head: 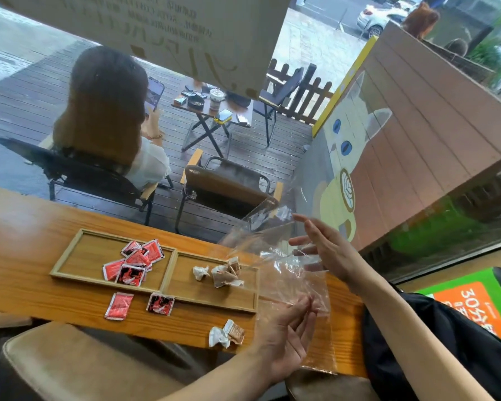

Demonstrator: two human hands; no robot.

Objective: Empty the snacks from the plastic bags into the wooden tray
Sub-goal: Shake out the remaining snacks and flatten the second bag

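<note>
A wooden tray [168,269] with two compartments lies on the wooden counter. Several red snack packets [133,263] sit in its left compartment, several white-brown wrapped snacks [224,273] in its right one. Two red packets [119,305] [160,304] lie on the counter in front of the tray, and one white-brown snack [226,334] near the counter's front edge. Clear plastic bags [287,270] lie crumpled right of the tray. My left hand [289,337] is open, palm up, fingertips touching the plastic. My right hand [327,250] is open above the bags, fingers spread against the plastic.
The counter [26,285] runs along a window. A padded stool [70,369] stands below its front edge at the left. Outside, a person sits on a chair beside a folding table. A dark bag [434,342] lies at the right end.
</note>
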